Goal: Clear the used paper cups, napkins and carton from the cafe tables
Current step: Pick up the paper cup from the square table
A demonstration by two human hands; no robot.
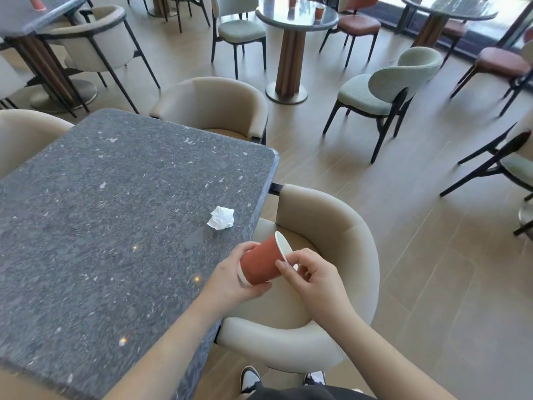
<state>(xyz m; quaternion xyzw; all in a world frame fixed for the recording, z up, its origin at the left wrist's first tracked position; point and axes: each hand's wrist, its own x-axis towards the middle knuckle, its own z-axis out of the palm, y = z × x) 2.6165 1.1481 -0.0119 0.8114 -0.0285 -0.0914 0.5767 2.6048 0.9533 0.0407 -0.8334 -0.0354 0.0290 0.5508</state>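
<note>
Cup: a red paper cup [264,261] lay tilted, its white rim toward the upper right, held low in the middle of the frame over the table's right edge.
Left hand [233,277]: its grip was curled round the cup's base.
Right hand [313,274]: its fingertips pinched the cup near the rim.
Napkin: a crumpled white napkin [220,217] lay on the grey table [115,212], just above the cup.
Chair: a beige armchair [331,255] stood beneath the hands.
Far cups: red cups [319,12] stood on a round table [297,17] at top centre.

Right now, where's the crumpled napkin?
Head view: the crumpled napkin lies on the grey table near its right edge, just beyond the red cup.
</note>
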